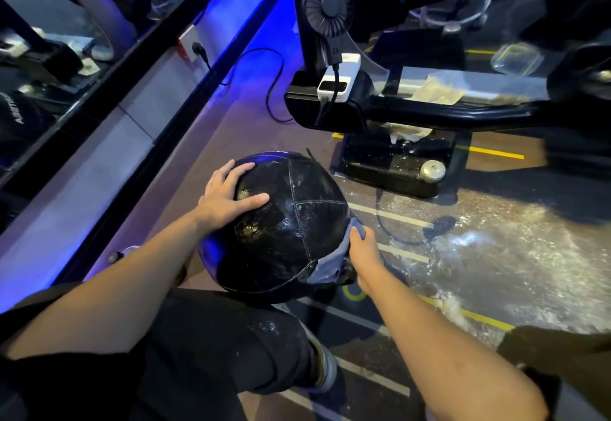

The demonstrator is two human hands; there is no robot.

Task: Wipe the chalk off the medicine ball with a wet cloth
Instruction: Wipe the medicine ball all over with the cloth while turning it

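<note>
The medicine ball (pixel 284 222), black leather with pale stitched seams, sits low in front of a crouching person, seemingly resting on the gym floor (pixel 496 222) just ahead of the bent knee — its underside is hidden, so the contact cannot be confirmed. The left hand (pixel 228 195) lies spread over the ball's upper left side, fingers straight and flat, steadying it rather than gripping. The right hand (pixel 363 252) is at the ball's lower right flank, fingers pinching a grey-blue cloth (pixel 334 262) against the leather. The ball is round, with no long axis to favour; the cloth hand is nearer the unwiped-looking right and underside, so the next stroke probably runs over the crown towards the left hand or down round the side. The top panels glisten wet, with faint pale smears remaining. Room is open to the right over the splashed floor; ahead, the black frame (pixel 429 113) of a machine and its base (pixel 393 166) stand near — a wall (pixel 99 143) closes the left.
</note>
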